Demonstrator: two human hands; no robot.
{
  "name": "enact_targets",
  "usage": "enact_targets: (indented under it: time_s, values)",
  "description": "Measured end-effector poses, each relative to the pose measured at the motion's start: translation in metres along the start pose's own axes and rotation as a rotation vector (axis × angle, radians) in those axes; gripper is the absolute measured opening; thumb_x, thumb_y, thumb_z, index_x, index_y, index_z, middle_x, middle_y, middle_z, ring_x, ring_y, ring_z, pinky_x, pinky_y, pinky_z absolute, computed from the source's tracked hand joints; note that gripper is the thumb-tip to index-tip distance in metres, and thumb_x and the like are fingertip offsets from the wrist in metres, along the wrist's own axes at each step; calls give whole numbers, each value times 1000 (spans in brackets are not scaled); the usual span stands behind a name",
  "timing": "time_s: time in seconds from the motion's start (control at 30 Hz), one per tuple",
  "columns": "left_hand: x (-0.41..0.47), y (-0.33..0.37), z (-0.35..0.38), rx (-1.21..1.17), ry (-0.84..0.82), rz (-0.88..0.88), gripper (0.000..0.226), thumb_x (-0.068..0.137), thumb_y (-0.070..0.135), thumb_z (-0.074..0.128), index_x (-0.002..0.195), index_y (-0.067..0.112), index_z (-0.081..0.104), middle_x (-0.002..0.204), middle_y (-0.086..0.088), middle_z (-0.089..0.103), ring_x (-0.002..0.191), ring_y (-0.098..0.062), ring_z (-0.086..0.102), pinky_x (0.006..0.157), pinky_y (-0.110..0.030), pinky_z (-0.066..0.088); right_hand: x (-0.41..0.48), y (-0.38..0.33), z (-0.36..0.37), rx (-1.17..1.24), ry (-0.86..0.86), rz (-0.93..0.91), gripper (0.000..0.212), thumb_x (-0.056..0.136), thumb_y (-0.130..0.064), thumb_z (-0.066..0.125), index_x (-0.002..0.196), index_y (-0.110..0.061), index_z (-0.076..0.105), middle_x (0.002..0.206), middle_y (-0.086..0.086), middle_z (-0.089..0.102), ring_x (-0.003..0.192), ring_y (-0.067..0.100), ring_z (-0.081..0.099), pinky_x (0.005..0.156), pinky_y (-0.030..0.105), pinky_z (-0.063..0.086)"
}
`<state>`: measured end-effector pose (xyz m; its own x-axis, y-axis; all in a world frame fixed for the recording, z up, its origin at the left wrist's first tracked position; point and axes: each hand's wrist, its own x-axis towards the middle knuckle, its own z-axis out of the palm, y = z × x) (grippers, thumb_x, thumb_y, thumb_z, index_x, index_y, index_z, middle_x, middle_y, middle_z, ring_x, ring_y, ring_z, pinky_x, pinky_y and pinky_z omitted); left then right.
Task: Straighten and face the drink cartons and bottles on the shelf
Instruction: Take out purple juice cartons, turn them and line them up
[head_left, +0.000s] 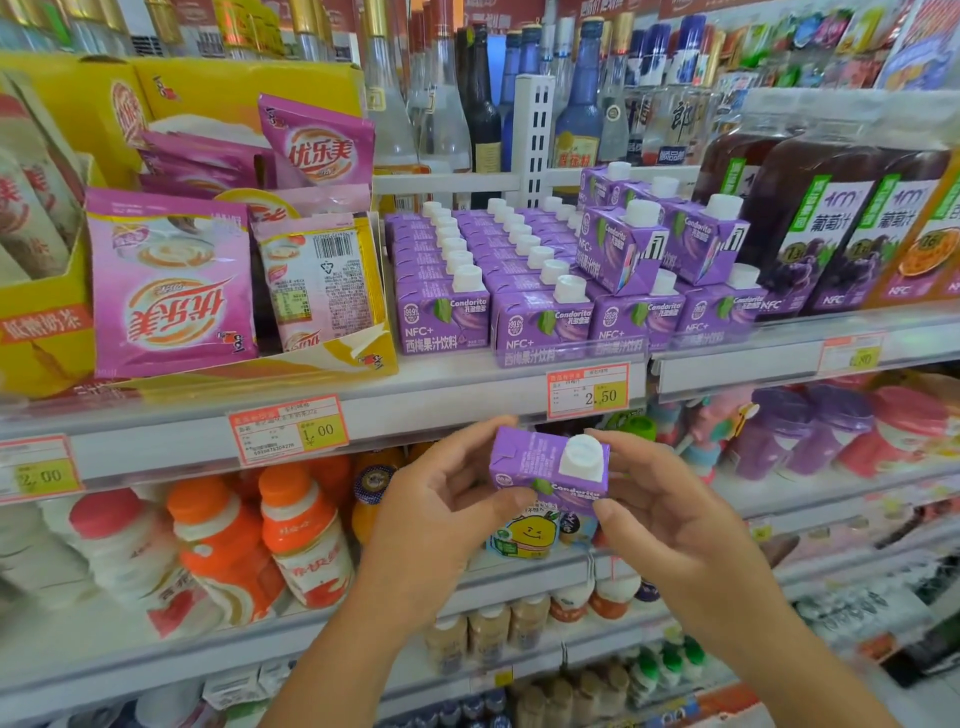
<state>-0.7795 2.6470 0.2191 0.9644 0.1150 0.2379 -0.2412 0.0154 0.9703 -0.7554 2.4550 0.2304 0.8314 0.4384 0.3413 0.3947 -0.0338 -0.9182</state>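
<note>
Fingers (480, 430) of the left hand (431, 499) are curled round the left end of a small purple carton (535, 460), with the thumb underneath. The right hand (670, 514) pinches the right end in the same way. The carton is held just in front of the shelf rail (441, 400), below the price tag (587, 389), with its white cap (582, 457) turned up. Two hands are probably used so that it can be turned label-forward before it is set back.

On the shelf above, rows of cartons (467, 270) of the same kind run from near to far, caps up and fronts facing out. On top of the right-hand rows, two cartons (623, 249) are stacked, tilted and turned askew. More seem to lie behind them, though that far corner is hard to make out. Juice bottles (831, 223) stand just right of the stack, and a yellow box (171, 280) of pink sachets stands at the left.

No gap is seen in the near row. Free room is left only above the caps, so the carton would likely have to be lifted over the rail and laid on top, or space made first. The tilted pair could be knocked toward the near edge.
</note>
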Motion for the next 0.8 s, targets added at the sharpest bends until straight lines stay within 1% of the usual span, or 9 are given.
enact_targets:
  time_s: [0.07, 0.17, 0.23, 0.33, 0.43, 0.5, 0.6, 0.7, 0.8]
  values:
    - [0, 4, -1, 33, 13, 30, 46, 68, 10, 75, 108, 31, 66, 105, 13, 74, 103, -4, 68, 80, -17, 53, 1, 1, -2, -15, -29, -17, 42, 87, -23, 59, 116, -54, 58, 119, -16, 66, 115, 8, 61, 89, 19, 51]
    - [-2, 8, -2, 137, 53, 63, 47, 71, 6, 78, 103, 40, 68, 102, 16, 74, 98, -3, 68, 81, -18, 53, 4, -1, -5, -110, -17, -18, 41, 87, -35, 63, 121, -57, 53, 123, -19, 63, 118, 7, 58, 88, 23, 52]
    - [-4, 13, -4, 215, 82, 106, 44, 69, 18, 80, 99, 48, 70, 101, 18, 74, 97, -3, 69, 83, -18, 54, 12, -8, -7, -196, -2, -46, 45, 86, -44, 68, 126, -56, 50, 121, -21, 61, 113, 7, 59, 86, 24, 53]
    - [-4, 27, -13, 336, 141, 191, 48, 65, 43, 84, 109, 50, 65, 103, 21, 72, 99, 0, 67, 85, -16, 52, 35, -31, -8, -338, -52, -128, 47, 76, -38, 68, 118, -56, 55, 105, -22, 62, 97, 6, 62, 79, 14, 50]
    - [0, 46, -28, 579, 217, 316, 51, 70, 60, 66, 119, 57, 56, 116, 32, 62, 109, 10, 56, 90, -5, 40, 65, -58, -7, -434, -111, -223, 36, 75, -37, 67, 109, -47, 63, 108, -23, 57, 97, 4, 62, 80, 8, 47]
    - [5, 56, -44, 774, 297, 425, 49, 78, 62, 59, 126, 50, 55, 122, 34, 57, 117, 14, 46, 98, -2, 30, 84, -74, -4, -488, -105, -277, 34, 76, -38, 66, 108, -47, 60, 108, -23, 56, 97, 0, 60, 82, 6, 45]
    - [13, 59, -73, 1013, 427, 595, 48, 86, 54, 56, 126, 28, 61, 121, 21, 57, 118, -1, 48, 107, -17, 30, 113, -88, 1, -591, -85, -329, 34, 77, -42, 65, 108, -51, 55, 105, -28, 57, 100, -12, 54, 85, 1, 37]
    - [18, 56, -93, 1150, 470, 631, 44, 88, 49, 56, 121, 22, 66, 117, 11, 64, 114, -16, 56, 100, -41, 41, 136, -88, 7, -700, -115, -316, 38, 82, -37, 70, 105, -58, 49, 105, -37, 49, 99, -19, 45, 83, 2, 34]
    - [21, 49, -100, 1216, 472, 635, 41, 89, 48, 56, 118, 21, 68, 115, 9, 67, 109, -15, 58, 96, -38, 41, 149, -82, 9, -817, -139, -251, 36, 85, -39, 68, 116, -50, 54, 104, -36, 46, 106, -7, 42, 85, 15, 30]
